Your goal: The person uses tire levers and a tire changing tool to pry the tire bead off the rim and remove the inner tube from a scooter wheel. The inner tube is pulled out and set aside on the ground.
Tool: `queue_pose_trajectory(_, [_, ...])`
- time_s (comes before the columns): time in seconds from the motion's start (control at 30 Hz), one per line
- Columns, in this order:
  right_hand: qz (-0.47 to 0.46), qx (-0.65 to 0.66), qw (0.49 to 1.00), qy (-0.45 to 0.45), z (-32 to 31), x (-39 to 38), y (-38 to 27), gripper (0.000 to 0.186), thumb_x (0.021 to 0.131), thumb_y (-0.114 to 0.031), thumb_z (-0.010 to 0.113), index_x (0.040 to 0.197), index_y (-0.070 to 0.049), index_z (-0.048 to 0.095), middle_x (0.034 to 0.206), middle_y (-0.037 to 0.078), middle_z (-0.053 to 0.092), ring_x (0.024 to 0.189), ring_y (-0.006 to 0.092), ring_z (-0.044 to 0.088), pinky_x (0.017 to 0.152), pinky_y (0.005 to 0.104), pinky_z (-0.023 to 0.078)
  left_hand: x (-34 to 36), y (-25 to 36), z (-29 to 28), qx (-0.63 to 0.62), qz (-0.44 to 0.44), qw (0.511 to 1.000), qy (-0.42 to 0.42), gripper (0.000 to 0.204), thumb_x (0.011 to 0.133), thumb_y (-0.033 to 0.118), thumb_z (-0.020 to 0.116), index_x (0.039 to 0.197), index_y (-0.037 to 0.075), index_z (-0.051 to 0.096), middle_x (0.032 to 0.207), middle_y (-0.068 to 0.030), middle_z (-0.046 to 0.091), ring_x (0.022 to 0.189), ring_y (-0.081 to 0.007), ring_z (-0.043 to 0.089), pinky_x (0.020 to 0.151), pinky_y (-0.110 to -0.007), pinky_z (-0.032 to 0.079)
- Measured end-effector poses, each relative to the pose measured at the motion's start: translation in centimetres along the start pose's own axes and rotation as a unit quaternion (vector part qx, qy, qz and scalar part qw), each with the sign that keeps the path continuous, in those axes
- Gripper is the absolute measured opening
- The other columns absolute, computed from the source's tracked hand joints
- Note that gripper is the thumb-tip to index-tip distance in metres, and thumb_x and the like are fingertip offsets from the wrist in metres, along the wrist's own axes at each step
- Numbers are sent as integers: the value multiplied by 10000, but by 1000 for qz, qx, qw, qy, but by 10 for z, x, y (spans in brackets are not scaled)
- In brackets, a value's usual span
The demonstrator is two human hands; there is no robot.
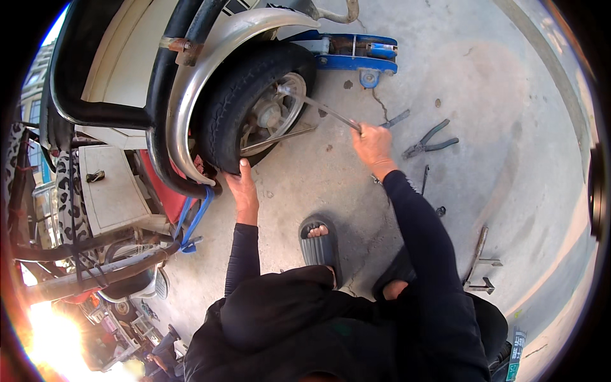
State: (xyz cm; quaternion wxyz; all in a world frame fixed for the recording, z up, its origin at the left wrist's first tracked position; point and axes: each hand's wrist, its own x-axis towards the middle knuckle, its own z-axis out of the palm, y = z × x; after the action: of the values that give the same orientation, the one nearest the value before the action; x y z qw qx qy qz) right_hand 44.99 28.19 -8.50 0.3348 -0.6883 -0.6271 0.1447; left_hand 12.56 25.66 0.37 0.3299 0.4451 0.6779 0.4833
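Note:
My right hand is closed round a long metal bar. Its widened far end meets the rim of the wheel; I cannot tell whether it is hooked in. A second thin metal bar lies slantwise across the lower part of the rim. At the bottom of the black tyre, my left hand grips the rubber with the thumb up on the sidewall. The other fingers are partly hidden. A chrome mudguard curves over the tyre.
A blue floor jack sits behind the wheel. Dark-handled pliers lie on the concrete right of my right hand, with a metal tool nearer me. The vehicle's black tube frame and a blue strap are at left. My sandal stands below the wheel.

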Motion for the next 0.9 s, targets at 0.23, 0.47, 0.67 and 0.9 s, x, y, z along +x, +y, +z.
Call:
queue_pose_trajectory(0.23, [-93,-105,972,-188,-112,5,59,342,926,-314,664,705,-54,640,653,152,653,613,357,650,585,462,513,-49,-11,62,-30,-169,983,-72,748,968,494,635,1422,-45,385,1435,-175,468,1377,-264,431,1153,-412,322])
queue_pose_trajectory(0.47, [6,29,975,-221,-130,-15,41,419,941,-322,651,672,-8,583,591,186,568,538,345,550,538,451,425,-4,20,98,-132,-176,973,-76,562,1031,523,499,1244,3,529,1220,-148,605,1177,-262,606,1024,-445,477])
queue_pose_trajectory(0.67, [177,237,940,-170,-174,-12,6,566,1003,-376,622,637,-50,340,595,-16,276,597,84,262,496,335,247,-66,56,106,-188,-175,958,-125,443,1052,479,479,958,57,572,889,-94,685,890,-194,688,771,-334,565])
queue_pose_trajectory(0.9, [195,223,920,-256,-228,-22,1,555,1002,-389,624,645,-81,331,605,-63,284,594,63,257,492,325,213,-166,-14,139,-65,-225,898,-372,411,1050,395,512,998,-5,588,875,-122,704,846,-200,694,759,-351,559])
